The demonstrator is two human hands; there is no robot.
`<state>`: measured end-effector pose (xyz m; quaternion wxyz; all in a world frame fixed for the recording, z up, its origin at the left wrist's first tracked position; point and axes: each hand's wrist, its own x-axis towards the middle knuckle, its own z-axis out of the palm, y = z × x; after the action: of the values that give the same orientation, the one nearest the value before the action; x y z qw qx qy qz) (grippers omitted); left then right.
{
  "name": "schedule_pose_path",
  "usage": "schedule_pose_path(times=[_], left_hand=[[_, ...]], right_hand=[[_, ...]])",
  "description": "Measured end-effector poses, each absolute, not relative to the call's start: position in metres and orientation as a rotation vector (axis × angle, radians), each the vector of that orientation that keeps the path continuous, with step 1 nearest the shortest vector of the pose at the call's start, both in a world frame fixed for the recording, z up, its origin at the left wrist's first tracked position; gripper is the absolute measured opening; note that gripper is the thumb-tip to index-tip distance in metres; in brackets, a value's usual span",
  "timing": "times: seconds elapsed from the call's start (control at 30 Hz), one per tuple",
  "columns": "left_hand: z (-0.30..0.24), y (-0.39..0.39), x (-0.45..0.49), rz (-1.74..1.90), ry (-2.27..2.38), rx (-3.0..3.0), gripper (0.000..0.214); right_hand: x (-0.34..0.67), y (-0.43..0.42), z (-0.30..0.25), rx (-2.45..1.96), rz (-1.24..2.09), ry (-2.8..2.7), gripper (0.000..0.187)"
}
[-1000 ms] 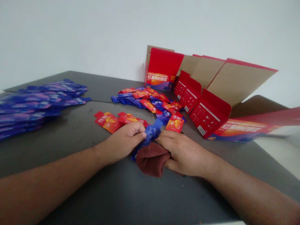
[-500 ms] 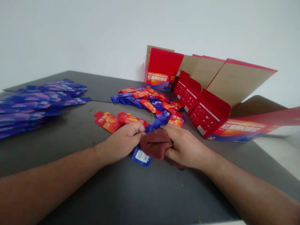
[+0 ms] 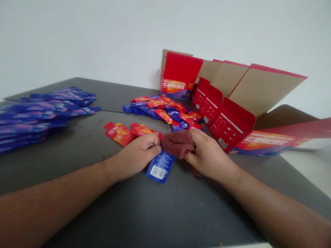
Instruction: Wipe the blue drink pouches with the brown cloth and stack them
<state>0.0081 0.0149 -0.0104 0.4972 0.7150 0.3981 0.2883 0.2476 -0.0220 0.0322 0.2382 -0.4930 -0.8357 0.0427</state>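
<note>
A blue sachet (image 3: 160, 166) with a white barcode label hangs over the dark table, its back side towards me. My left hand (image 3: 142, 151) pinches it along the upper left edge, thumb on top. My right hand (image 3: 208, 155) is closed around a folded brown cloth (image 3: 178, 143), which lies against the sachet's top end and hides it. Just beyond my left hand lie red-orange sachets (image 3: 120, 133). A mixed heap of red and blue sachets (image 3: 165, 110) sits behind the cloth.
Blue sachets in a layered pile (image 3: 46, 113) lie at the left of the table (image 3: 124, 213). Red printed cartons with raised flaps stand at the right, including a near one (image 3: 230, 125) and a far one (image 3: 178, 79). A pale wall rises behind.
My right hand has moved the cloth up and slightly right, baring more of the blue sachet's printed back. My left hand has stayed nearly in place.
</note>
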Motion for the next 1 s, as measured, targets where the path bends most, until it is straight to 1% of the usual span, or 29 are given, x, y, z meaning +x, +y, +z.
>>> schedule_pose_path(times=[0.13, 0.3, 0.37, 0.5, 0.6, 0.73, 0.9, 1.0], left_hand=[[-0.007, 0.014, 0.009, 0.699, 0.99, 1.756, 0.021], [-0.005, 0.014, 0.009, 0.747, 1.021, 1.84, 0.019], [-0.005, 0.014, 0.009, 0.752, 1.029, 1.836, 0.019], [-0.009, 0.014, 0.009, 0.72, 1.009, 1.736, 0.02], [-0.01, 0.014, 0.009, 0.717, 0.957, 1.678, 0.022], [-0.007, 0.014, 0.009, 0.722, 1.0, 1.738, 0.021], [-0.004, 0.014, 0.009, 0.748, 1.017, 1.846, 0.018], [-0.005, 0.014, 0.008, 0.743, 1.015, 1.84, 0.019]], right_hand=[[0.245, -0.026, 0.031, -1.29, 0.228, -2.393, 0.018], [0.24, -0.034, 0.031, -1.036, 0.373, -2.604, 0.023], [0.24, -0.034, 0.032, -1.054, 0.35, -2.594, 0.024], [0.244, -0.028, 0.033, -1.262, 0.187, -2.399, 0.02], [0.246, -0.024, 0.033, -1.317, 0.121, -2.309, 0.017], [0.244, -0.027, 0.032, -1.277, 0.214, -2.401, 0.02], [0.239, -0.035, 0.032, -1.054, 0.384, -2.608, 0.024], [0.239, -0.035, 0.033, -1.066, 0.383, -2.6, 0.028]])
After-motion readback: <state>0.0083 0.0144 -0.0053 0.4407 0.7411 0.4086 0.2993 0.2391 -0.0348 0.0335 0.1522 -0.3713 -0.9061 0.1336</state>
